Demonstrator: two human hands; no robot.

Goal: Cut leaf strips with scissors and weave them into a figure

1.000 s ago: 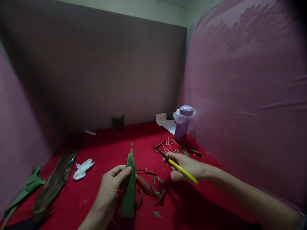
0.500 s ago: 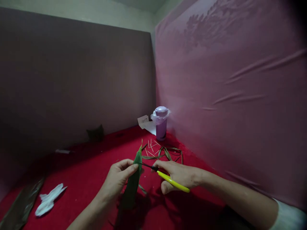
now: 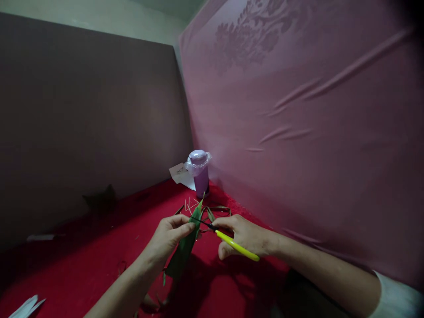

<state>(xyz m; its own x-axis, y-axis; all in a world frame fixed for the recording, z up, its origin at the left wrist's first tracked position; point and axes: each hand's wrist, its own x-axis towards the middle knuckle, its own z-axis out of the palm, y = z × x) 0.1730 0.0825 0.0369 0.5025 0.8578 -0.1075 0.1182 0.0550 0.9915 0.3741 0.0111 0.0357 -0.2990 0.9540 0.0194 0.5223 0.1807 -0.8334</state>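
Note:
My left hand [image 3: 168,236] is closed around a long folded green leaf [image 3: 184,251], pinching it near its pointed upper end. My right hand [image 3: 243,236] grips yellow-handled scissors [image 3: 232,244], whose dark blades reach left and meet the leaf just below its tip. Both hands hover over the red cloth [image 3: 99,265].
A lilac bottle [image 3: 199,173] wrapped in clear plastic stands in the far corner beside a white paper [image 3: 180,174]. Thin sticks and leaf strips [image 3: 212,211] lie in front of it. A pink fabric wall [image 3: 298,132] rises on the right. A white scrap [image 3: 24,307] lies bottom left.
The view has swung to the right. My right hand brought the scissors leftward until the blades reached the leaf tip. My left hand has kept hold of the leaf.

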